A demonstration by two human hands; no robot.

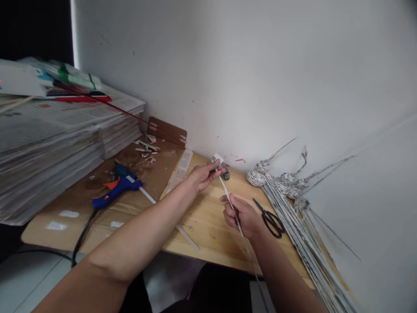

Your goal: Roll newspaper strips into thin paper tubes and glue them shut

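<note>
My left hand point(204, 175) is closed in a pinch on the far end of a thin rolled newspaper stick point(229, 198), where a small coiled bit and a white paper tab show. Lower down the same stick, my right hand point(243, 216) grips it with curled fingers. The stick runs diagonally from the left hand through the right hand and past the edge of the wooden table point(208, 234).
Black scissors point(272, 219) lie just right of my right hand. A bundle of rolled paper sticks point(299, 234) with coiled ends lies along the wall. A blue glue gun point(115, 189) with its cord lies at the left. Newspaper stacks point(48, 139) stand at the far left. Paper scraps point(146, 150) lie on cardboard.
</note>
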